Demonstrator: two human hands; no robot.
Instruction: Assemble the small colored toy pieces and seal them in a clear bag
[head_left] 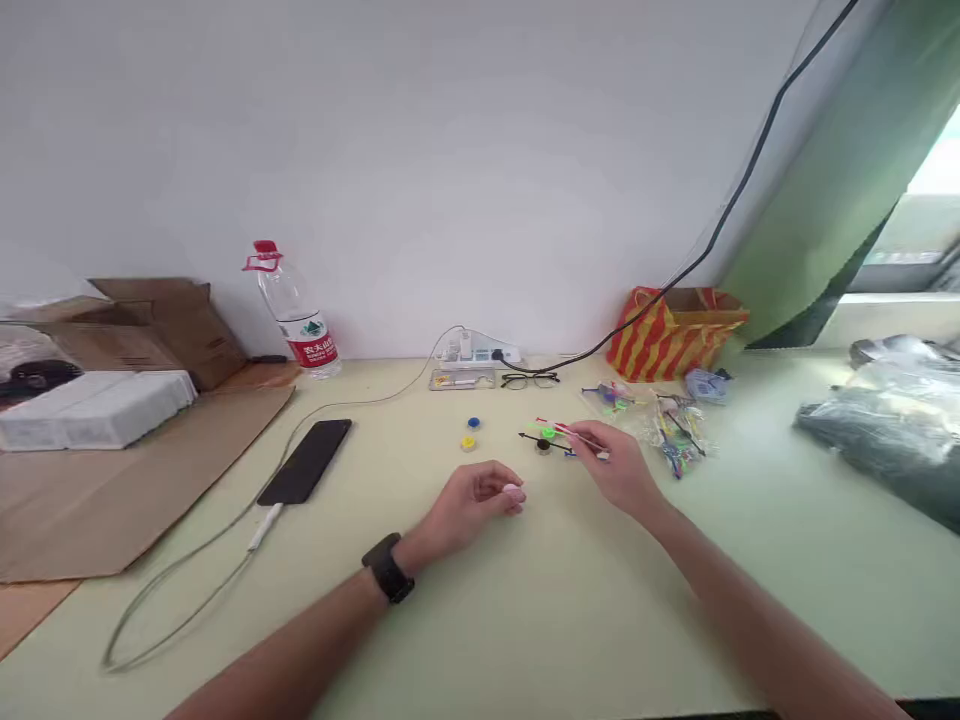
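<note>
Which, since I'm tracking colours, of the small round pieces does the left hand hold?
The pink piece, pinched in the left hand; the blue piece and yellow piece lie loose on the table.

The long pale green table [525, 620] has a flat black phone [304, 462] on a white cable [264, 527]. At the back stand a clear plastic water bottle with a red cap [294, 312], a white power strip [480, 352] and a striped orange and yellow bag [667, 335]. A big brown cardboard sheet [112, 490] lies on the left. In the middle are black glasses [529, 380], a small blue cap [472, 423], a small yellow cap [468, 442], a small black round piece [543, 446] and clear bags of bright sticks [667, 430].
</note>
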